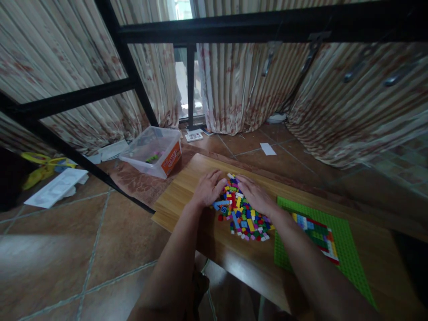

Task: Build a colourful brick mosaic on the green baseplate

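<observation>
Arms [175,254] stretched forward; left hand [209,189], right hand [256,195] flanking brick pile [243,216], fingers loosely extended, parted; any hold on bricks unclear.

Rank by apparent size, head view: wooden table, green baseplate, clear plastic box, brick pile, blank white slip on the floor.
1. Wooden table
2. Green baseplate, partly behind the right forearm
3. Clear plastic box and brick pile: too alike to rank; box farther off
4. Blank white slip
</observation>
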The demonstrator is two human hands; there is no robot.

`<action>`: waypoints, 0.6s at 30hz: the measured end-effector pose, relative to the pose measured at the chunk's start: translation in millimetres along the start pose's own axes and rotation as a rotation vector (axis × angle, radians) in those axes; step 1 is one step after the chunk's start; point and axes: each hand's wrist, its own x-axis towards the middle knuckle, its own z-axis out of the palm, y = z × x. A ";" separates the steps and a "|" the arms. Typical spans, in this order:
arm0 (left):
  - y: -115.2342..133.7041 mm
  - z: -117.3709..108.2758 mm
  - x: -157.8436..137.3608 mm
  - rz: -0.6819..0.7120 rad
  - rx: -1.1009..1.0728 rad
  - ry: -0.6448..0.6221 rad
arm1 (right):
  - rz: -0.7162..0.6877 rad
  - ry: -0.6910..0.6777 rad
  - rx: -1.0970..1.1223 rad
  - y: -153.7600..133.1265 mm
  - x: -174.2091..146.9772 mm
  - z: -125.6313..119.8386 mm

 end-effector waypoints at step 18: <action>11.9 -16.8 -0.3 -0.208 -0.331 0.171 | 0.061 0.052 -0.235 -8.2 66.5 9.8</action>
